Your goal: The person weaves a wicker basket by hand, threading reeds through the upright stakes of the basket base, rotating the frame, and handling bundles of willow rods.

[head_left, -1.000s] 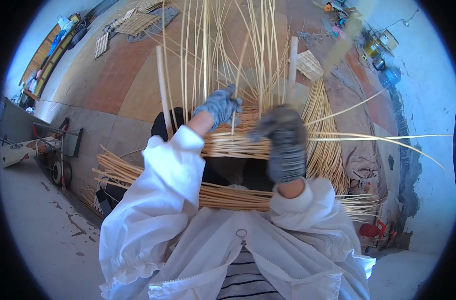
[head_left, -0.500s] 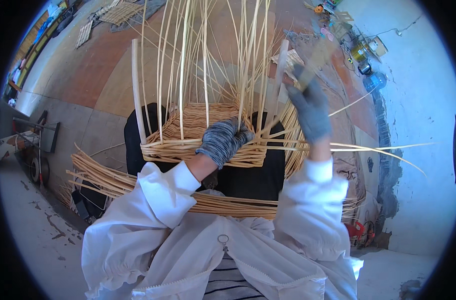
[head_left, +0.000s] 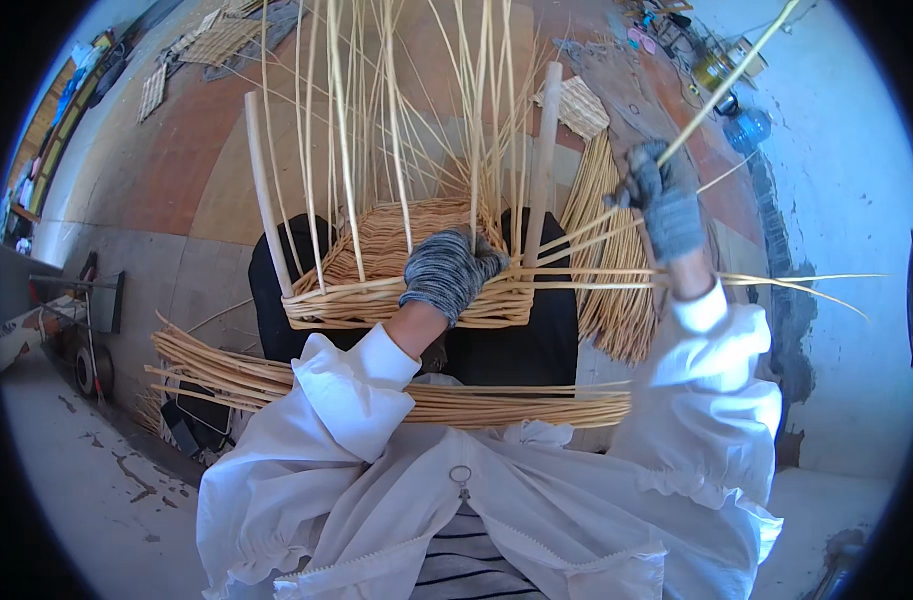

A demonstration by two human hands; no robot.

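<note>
A half-woven wicker basket point(head_left: 376, 255) rests on my black-clad knees, with many pale upright stakes rising from its rim. My left hand point(head_left: 448, 272), in a grey knit glove, presses down on the basket's near woven wall. My right hand point(head_left: 664, 198), also gloved, is raised to the right of the basket and grips a long thin willow rod point(head_left: 736, 65) that runs up toward the top right. Two thicker round sticks point(head_left: 544, 150) stand at the basket's corners.
A bundle of willow rods point(head_left: 496, 405) lies across my lap, and more rods point(head_left: 606, 270) are piled on the right. Woven mats point(head_left: 216, 40) lie on the reddish floor at the back. Bottles and clutter point(head_left: 726, 80) sit by the blue wall.
My right hand has pulled the rod out to the right and upward. My left hand has settled lower on the basket's near wall. The view has shifted slightly.
</note>
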